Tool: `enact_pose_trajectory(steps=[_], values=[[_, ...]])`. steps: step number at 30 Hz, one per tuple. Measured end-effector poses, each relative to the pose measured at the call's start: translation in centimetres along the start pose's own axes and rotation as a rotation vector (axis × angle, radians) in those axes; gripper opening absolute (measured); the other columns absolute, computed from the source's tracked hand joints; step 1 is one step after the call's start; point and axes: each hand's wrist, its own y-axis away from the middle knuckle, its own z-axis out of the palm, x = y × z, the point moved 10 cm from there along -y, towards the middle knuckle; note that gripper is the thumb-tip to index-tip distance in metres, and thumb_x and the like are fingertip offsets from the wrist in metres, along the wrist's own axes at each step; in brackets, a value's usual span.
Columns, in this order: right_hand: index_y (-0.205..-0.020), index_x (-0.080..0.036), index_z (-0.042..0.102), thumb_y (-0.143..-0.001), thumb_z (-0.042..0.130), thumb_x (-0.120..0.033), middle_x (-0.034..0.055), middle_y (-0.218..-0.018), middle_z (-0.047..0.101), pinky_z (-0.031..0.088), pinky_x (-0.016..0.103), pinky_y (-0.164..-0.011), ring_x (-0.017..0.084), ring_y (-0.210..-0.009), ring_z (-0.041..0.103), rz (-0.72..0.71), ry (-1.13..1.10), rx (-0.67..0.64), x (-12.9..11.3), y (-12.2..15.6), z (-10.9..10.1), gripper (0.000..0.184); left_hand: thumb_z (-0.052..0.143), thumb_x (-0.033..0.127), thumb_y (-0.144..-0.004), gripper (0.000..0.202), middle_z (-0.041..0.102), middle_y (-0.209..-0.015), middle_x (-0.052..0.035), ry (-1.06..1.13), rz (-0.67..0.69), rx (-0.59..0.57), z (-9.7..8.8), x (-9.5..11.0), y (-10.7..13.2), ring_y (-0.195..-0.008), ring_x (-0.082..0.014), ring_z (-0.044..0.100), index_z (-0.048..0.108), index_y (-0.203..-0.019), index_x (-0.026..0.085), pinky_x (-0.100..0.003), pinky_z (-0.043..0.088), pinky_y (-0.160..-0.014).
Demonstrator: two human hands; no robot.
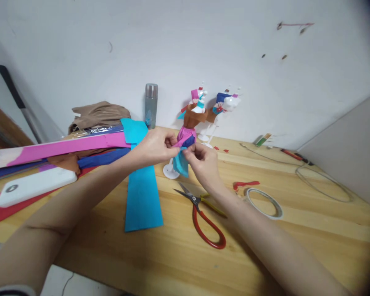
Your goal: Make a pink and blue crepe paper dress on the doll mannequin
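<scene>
A small paper-dressed doll (192, 119) stands on a white round base (170, 172) on the wooden table (311, 222). It wears a brown top and a pink and blue crepe skirt. My left hand (156, 146) pinches the pink skirt paper at the doll's waist. My right hand (202, 162) pinches a turquoise crepe paper piece (181, 163) against the skirt's lower part. A second dressed doll (225, 105) stands just behind, to the right.
A long turquoise paper strip (142, 189) lies under my left forearm. Red-handled scissors (205, 213) and a tape roll (263, 202) lie at my right forearm. Coloured paper sheets (58, 150), a white case (33, 185), a grey bottle (151, 105) and a wire (323, 183) lie around.
</scene>
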Motion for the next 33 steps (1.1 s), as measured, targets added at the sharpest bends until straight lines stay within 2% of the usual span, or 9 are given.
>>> enact_pose_trajectory(steps=[5, 13, 17, 22, 27, 33], values=[[-0.056, -0.021, 0.05, -0.071, 0.06, -0.031, -0.0045, -0.05, 0.044, 0.032, 0.027, -0.05, 0.01, -0.049, 0.039, 0.019, 0.022, 0.006, 0.3, 0.0, 0.0, 0.021, 0.058, 0.022, -0.078, 0.028, 0.039, -0.057, 0.0045, -0.118, 0.024, -0.019, 0.5, 0.3, 0.1, -0.057, -0.0091, 0.035, 0.04, -0.058, 0.018, -0.027, 0.023, -0.055], [-0.054, -0.022, 0.047, -0.068, 0.055, -0.026, -0.0057, -0.049, 0.04, 0.029, 0.026, -0.049, 0.009, -0.049, 0.034, 0.021, -0.025, 0.054, 0.7, 0.0, -0.3, 0.017, 0.055, 0.018, -0.075, 0.027, 0.037, -0.057, 0.0032, -0.276, -0.087, 0.064, -1.5, 0.8, 0.6, -0.057, -0.0112, 0.029, 0.033, -0.058, 0.02, -0.032, 0.018, -0.057], [-0.055, -0.022, 0.047, -0.069, 0.056, -0.026, -0.0054, -0.049, 0.041, 0.028, 0.026, -0.05, 0.01, -0.05, 0.035, 0.0, -0.029, 0.041, 0.5, 0.1, -0.2, 0.017, 0.056, 0.02, -0.076, 0.024, 0.039, -0.056, 0.0034, -0.272, -0.066, 0.044, -1.1, 0.5, 0.4, -0.055, -0.0108, 0.031, 0.038, -0.059, 0.019, -0.03, 0.02, -0.056], [-0.057, -0.021, 0.048, -0.074, 0.062, -0.042, -0.0048, -0.05, 0.043, 0.028, 0.027, -0.051, 0.01, -0.05, 0.036, -0.032, 0.036, -0.002, -0.1, 0.3, 0.4, 0.03, 0.057, 0.023, -0.078, 0.018, 0.045, -0.057, 0.0025, -0.261, -0.011, -0.01, 0.0, 0.2, 0.2, -0.057, -0.0109, 0.038, 0.052, -0.061, 0.017, -0.028, 0.023, -0.056], [-0.055, -0.022, 0.043, -0.075, 0.059, -0.032, -0.0052, -0.051, 0.04, 0.029, 0.027, -0.052, 0.01, -0.05, 0.036, -0.089, 0.129, 0.02, -1.1, 0.6, 0.1, 0.027, 0.055, 0.024, -0.082, 0.022, 0.047, -0.057, 0.0016, -0.263, -0.022, -0.022, 0.4, 0.0, 0.2, -0.058, -0.0115, 0.039, 0.056, -0.062, 0.016, -0.027, 0.024, -0.056], [-0.055, -0.022, 0.048, -0.075, 0.057, -0.03, -0.0047, -0.049, 0.043, 0.029, 0.027, -0.05, 0.01, -0.049, 0.036, -0.122, 0.152, 0.013, -1.5, 0.4, -0.1, 0.023, 0.056, 0.027, -0.083, 0.023, 0.051, -0.061, -0.0005, -0.294, -0.074, -0.018, 0.0, -0.4, 0.2, -0.059, -0.0134, 0.043, 0.053, -0.063, 0.017, -0.028, 0.025, -0.058]])
